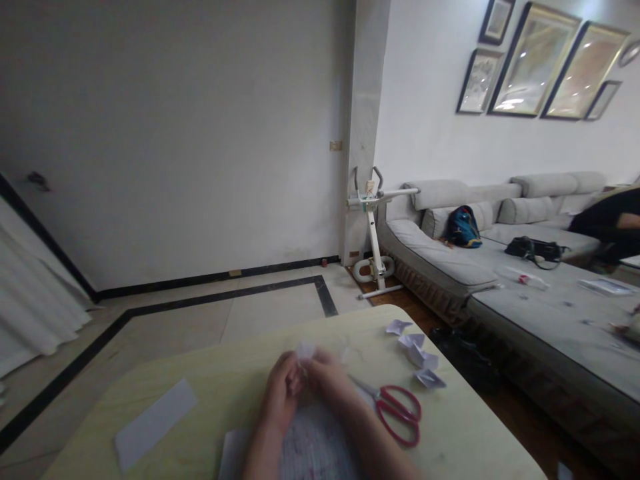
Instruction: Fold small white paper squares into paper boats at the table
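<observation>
My left hand [284,385] and my right hand [327,377] meet over the table, fingers closed together on a small piece of white paper [305,350]. Its shape is blurred and mostly covered by the fingers. Under my forearms lies a sheet of paper with writing [317,443]. Just right of my right forearm rest scissors with red handles [400,413], their blades partly hidden by that arm. Several small folded paper pieces [424,357] stand in a row near the table's right edge.
A strip of blank white paper [157,423] lies on the left of the pale table [220,373]. Beyond the right edge is a grey sofa [445,260] with a blue backpack [464,227] and a black bag [535,250]. A person in dark clothes [613,217] sits at the far right.
</observation>
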The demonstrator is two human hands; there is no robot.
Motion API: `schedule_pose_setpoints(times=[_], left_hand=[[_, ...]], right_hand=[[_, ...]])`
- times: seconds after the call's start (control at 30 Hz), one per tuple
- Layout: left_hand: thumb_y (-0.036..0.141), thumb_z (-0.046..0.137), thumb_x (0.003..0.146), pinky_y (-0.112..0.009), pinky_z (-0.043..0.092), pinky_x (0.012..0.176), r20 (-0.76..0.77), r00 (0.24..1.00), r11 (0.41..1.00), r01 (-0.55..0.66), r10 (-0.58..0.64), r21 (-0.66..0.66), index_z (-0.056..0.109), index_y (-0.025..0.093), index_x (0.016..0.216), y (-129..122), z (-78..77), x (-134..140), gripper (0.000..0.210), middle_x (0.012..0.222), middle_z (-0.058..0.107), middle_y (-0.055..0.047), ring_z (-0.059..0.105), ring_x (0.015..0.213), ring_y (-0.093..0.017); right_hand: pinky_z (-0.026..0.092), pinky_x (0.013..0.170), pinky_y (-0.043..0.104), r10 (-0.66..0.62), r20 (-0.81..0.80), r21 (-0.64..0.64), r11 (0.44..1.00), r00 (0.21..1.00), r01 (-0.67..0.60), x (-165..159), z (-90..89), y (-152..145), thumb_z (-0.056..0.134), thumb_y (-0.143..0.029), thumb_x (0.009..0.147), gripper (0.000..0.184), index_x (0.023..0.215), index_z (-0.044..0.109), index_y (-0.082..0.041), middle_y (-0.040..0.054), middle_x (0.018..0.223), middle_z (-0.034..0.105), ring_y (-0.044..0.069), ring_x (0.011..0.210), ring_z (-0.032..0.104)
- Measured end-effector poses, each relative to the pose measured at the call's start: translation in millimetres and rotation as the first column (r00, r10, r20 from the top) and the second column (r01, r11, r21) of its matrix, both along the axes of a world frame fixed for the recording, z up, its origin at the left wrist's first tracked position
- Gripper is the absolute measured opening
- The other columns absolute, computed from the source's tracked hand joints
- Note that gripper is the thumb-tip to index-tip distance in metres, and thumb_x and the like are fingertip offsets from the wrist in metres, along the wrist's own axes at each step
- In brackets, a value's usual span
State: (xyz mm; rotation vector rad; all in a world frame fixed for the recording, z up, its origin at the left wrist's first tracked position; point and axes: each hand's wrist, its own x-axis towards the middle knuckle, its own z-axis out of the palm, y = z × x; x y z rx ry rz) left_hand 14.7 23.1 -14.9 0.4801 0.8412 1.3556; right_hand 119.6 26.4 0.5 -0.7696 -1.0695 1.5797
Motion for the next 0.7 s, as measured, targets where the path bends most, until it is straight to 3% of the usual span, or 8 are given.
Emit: schedule_pose_setpoints(times=[0.57, 0.7], left_hand=[[0.033, 0.073, 0.062, -0.018, 0.03, 0.037, 0.037, 0.999, 1.0, 0.023, -0.023, -0.003, 0.051, 0.017, 0.062, 0.2, -0.2, -3.0, 0.028, 0.045, 0.045, 0.007, 0.044, 0.036, -0.006], [0.033, 0.075, 0.06, -0.018, 0.028, 0.037, 0.038, 0.999, 1.0, 0.01, -0.009, -0.018, 0.047, 0.017, 0.059, 1.0, -0.1, -3.1, 0.032, 0.045, 0.044, 0.007, 0.042, 0.036, -0.005]], right_hand=[[0.044, 0.067, 0.028, 0.025, -0.102, -0.037, 0.999, 0.994, -0.029, 0.1, -1.2, -0.3, 0.069, -0.032, 0.067, 0.025, 0.082, 0.064, -0.013, 0.0044, 0.076, 0.066, 0.016, 0.067, 0.061], [0.044, 0.064, 0.028, 0.03, -0.049, -0.041, 0.999, 0.998, -0.032, 0.4, -0.7, -0.3, 0.07, -0.038, 0.065, 0.029, 0.079, 0.063, -0.014, 0.0039, 0.072, 0.065, 0.016, 0.065, 0.06]])
